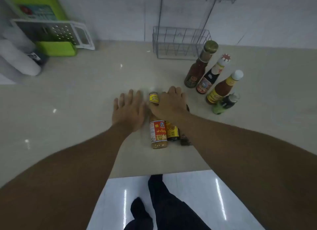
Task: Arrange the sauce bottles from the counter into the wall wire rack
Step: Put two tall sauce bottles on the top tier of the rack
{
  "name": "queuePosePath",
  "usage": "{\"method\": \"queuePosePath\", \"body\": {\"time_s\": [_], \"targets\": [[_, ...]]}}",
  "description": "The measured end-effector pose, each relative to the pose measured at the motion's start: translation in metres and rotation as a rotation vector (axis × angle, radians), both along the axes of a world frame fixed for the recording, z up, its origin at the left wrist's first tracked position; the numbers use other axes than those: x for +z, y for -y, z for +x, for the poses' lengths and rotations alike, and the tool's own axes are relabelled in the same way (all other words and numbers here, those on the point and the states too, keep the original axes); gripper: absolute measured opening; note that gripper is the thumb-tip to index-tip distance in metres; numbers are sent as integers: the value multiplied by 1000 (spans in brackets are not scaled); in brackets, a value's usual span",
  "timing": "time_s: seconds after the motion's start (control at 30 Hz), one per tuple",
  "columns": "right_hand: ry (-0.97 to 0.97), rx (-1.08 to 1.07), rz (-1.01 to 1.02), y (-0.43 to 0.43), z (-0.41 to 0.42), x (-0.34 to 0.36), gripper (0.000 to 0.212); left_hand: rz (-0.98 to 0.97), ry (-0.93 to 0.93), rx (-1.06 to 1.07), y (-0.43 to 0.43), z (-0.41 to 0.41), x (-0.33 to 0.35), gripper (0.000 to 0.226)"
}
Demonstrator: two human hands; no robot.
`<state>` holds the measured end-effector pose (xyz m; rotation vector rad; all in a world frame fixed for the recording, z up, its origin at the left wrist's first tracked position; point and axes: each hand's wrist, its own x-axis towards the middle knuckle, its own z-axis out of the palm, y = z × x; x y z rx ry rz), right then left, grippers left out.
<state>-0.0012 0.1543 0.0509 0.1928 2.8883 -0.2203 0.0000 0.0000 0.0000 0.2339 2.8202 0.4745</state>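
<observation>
A pale soybean paste bottle point(158, 135) with a red label and yellow neck band stands on the beige counter point(85, 109) near its front edge. My right hand point(169, 103) closes over its neck. Two smaller bottles, one with a yellow label point(172, 131), stand right of it, partly hidden by my right arm. My left hand point(128, 109) hovers just left of the bottle, fingers spread, holding nothing. The grey wall wire rack point(180, 43) hangs on the back wall; its lower basket holds nothing.
Several upright sauce bottles stand at the right: a dark red one with a gold cap point(199, 67), a dark one with a white neck point(211, 77), an orange one point(221, 89), a small green one point(223, 104). A green grater set point(51, 34) sits at the back left.
</observation>
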Motion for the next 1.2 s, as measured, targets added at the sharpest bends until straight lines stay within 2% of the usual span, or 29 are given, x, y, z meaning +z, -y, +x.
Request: {"method": "queuePosePath", "body": {"time_s": [0.13,0.33,0.53,0.67,0.8,0.9,1.0,1.1,1.2], "targets": [[-72,24,127,4,1,-26,74,-20,39,44,5,4,-36,63],[-124,6,79,14,-3,-39,59,-136,-99,32,5,12,-59,69],[-121,-7,-23,20,-2,-37,62,-180,-28,-15,5,7,-56,78],[-173,-56,-234,22,5,-28,56,-277,37,-58,5,4,-49,70],[-195,-103,-587,21,8,-17,45,-350,18,-120,6,-9,-21,65],[-247,-135,-802,15,4,-5,36,-225,109,-107,6,-29,0,58],[-338,-141,-927,7,-11,18,33,-76,185,-1,-2,-58,27,63],[-433,-107,-1018,-4,-39,53,33,8,133,28,-21,-93,62,64],[-547,-65,-1095,-19,-76,96,36,54,6,13,-44,-130,104,59]]}}
